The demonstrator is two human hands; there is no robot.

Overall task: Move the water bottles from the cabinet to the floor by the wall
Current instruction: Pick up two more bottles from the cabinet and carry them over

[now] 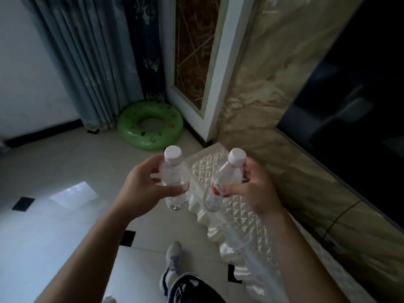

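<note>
I hold two clear water bottles with white caps, both upright. My left hand [142, 184] grips the left bottle [173, 171] around its body, over the pale floor tiles. My right hand [255, 189] grips the right bottle [227, 173], which carries a red and white label, above the cabinet top [247, 219] covered by a white quilted cloth. The two bottles are a short gap apart. Fingers hide part of each bottle's middle.
A green inflatable swim ring [150, 125] lies on the floor in the corner below grey-blue curtains [87, 62]. A marble wall [273, 84] and a dark TV screen [360, 84] stand to the right. My shoe [172, 261] is on the tiles below.
</note>
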